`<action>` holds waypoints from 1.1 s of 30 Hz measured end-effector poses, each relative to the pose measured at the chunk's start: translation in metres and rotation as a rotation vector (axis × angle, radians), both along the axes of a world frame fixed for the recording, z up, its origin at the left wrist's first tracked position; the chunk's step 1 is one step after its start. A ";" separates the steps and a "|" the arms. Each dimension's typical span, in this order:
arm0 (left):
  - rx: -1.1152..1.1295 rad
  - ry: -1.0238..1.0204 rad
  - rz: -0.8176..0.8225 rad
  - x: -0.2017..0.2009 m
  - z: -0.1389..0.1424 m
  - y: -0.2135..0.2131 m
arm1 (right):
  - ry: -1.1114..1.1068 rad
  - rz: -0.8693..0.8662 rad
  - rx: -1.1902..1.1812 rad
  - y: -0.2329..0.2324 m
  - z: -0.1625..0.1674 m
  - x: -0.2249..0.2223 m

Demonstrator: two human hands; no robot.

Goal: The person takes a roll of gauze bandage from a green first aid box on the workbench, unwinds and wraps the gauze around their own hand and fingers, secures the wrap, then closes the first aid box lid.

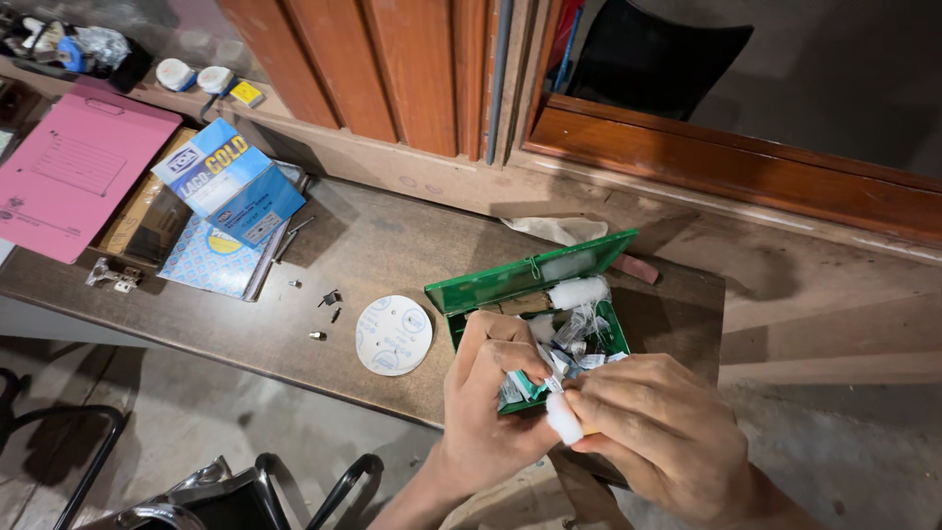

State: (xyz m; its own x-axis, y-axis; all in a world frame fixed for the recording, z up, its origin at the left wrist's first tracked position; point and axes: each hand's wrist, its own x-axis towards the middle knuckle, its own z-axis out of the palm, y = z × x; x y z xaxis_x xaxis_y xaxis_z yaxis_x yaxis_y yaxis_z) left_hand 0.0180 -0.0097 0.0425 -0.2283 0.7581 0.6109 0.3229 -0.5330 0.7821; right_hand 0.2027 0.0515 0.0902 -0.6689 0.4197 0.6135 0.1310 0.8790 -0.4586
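Observation:
An open green box sits at the near right edge of the brown table, its lid tipped up at the back. Inside lie several small clear packets and a white roll. My left hand grips the box's near edge and a small packet. My right hand pinches a small white roll beside the box, fingertips touching those of the left hand.
A white round disc lies left of the box, with small dark screws nearby. A blue and white carton, a patterned booklet and a pink folder sit at the left. Black chair frames stand below the table.

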 end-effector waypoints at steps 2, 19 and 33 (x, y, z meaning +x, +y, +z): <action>-0.015 0.000 0.000 0.000 0.001 -0.001 | -0.050 -0.012 0.046 -0.001 0.002 -0.003; -0.330 -0.415 -0.109 -0.012 -0.006 -0.028 | -0.064 0.117 0.036 -0.015 -0.001 -0.032; -0.479 -1.062 -0.368 -0.009 -0.025 -0.035 | -0.082 0.062 -0.505 -0.020 -0.022 -0.041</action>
State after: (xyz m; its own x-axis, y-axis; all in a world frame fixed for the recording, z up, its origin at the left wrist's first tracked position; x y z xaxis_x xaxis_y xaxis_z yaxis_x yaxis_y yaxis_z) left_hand 0.0089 -0.0445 0.0171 -0.1682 0.9798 -0.1078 -0.7051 -0.0432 0.7078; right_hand 0.1621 0.0314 0.0678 -0.7395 0.6078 0.2894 0.1385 0.5580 -0.8182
